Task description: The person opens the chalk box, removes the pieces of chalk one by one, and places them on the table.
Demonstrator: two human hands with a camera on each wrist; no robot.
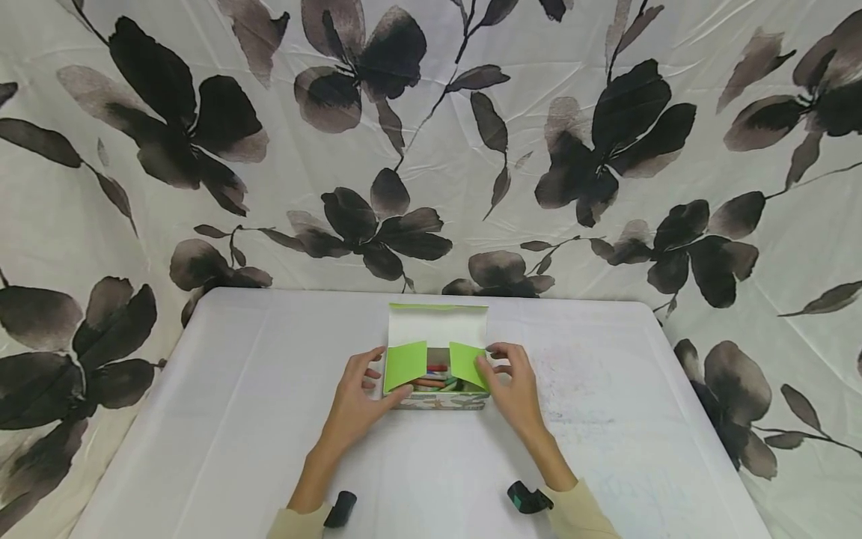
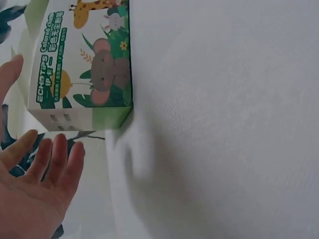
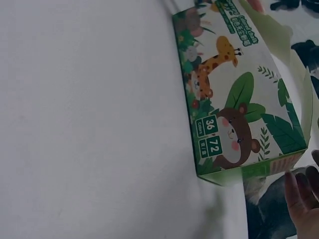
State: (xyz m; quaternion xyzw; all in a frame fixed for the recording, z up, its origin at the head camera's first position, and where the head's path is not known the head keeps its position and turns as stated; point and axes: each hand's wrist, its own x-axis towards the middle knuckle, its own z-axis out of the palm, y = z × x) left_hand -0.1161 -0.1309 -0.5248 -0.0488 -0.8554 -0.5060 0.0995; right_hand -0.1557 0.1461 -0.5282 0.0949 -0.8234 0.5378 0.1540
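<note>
A colored chalk box (image 1: 438,402) stands in front of me with its lid (image 1: 438,326) raised at the back. Its two green side flaps (image 1: 406,363) slant over the opening, and several coloured chalk sticks (image 1: 431,383) show between them. My left hand (image 1: 360,397) is at the box's left side, its thumb near the front left corner and its fingers spread loosely. At the right side is my right hand (image 1: 515,389), thumb against the right flap (image 1: 467,363) and fingers loosely bent beside the box. Animals are printed on the box's front (image 3: 229,99).
The box rests on a white-covered table (image 1: 269,419) with faint coloured smudges on its right part. Behind it hangs a floral cloth (image 1: 471,165). Dark wrist devices (image 1: 341,509) sit at both wrists.
</note>
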